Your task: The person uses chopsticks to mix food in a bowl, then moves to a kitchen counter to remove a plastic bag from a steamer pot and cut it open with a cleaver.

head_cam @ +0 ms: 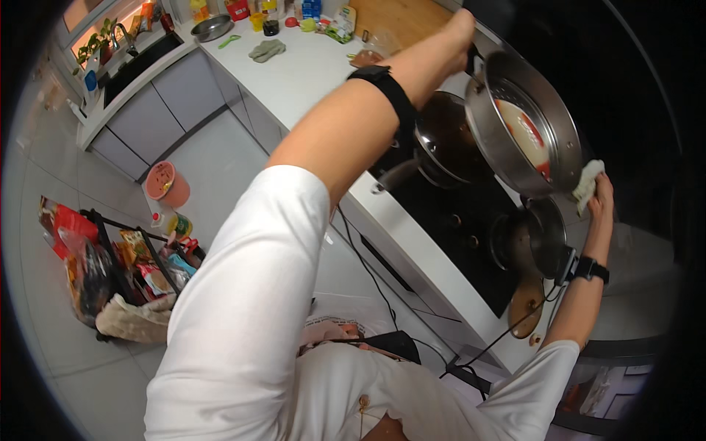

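Observation:
A stainless steel steamer pot is held tilted above the stove, a white and red plate lying on its perforated bottom. My left hand is at its upper side handle; the fingertips are hidden. At the opposite side, my right hand grips a pale cloth against the pot's rim area. Left of the steamer, a lidded pan stands on the black cooktop. Below it is an open dark pot. A glass lid lies near the counter's front corner.
A wooden board, a grey-green cloth and a metal bowl are on the white counter, with a sink beyond. A pink bin and a loaded rack stand on the floor. Black cables hang near my body.

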`<state>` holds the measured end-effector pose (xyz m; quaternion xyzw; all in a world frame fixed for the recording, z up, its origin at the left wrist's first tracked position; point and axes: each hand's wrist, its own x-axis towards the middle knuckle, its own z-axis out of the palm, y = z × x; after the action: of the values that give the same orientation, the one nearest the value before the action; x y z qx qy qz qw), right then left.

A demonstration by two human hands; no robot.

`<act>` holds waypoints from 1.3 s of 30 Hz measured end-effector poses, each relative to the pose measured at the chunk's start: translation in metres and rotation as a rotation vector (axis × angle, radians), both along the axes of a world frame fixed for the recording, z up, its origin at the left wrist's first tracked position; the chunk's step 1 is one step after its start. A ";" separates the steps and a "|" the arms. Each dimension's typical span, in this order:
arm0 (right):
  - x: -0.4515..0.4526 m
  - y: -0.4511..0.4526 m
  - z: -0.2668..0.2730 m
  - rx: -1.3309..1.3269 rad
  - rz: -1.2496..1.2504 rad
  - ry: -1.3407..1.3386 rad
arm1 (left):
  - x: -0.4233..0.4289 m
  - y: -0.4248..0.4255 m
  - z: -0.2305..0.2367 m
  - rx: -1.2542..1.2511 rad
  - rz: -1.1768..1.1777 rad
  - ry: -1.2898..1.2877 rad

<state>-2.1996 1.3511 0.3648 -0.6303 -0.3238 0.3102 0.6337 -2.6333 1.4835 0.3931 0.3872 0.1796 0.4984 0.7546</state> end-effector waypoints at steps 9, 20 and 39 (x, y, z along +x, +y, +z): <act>-0.239 0.196 -0.016 0.019 0.124 0.171 | -0.222 0.138 -0.034 -0.288 0.050 0.149; -0.428 0.361 -0.079 -0.182 0.215 0.094 | -0.378 0.246 -0.100 -0.359 0.429 0.241; -0.470 0.387 -0.275 -0.530 -0.233 0.079 | -0.358 0.447 -0.346 -0.399 0.327 0.898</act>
<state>-2.6691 1.7377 0.0896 -0.7944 -0.1319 0.3334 0.4902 -2.9912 1.9305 0.0475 0.3783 0.6356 0.3503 0.5746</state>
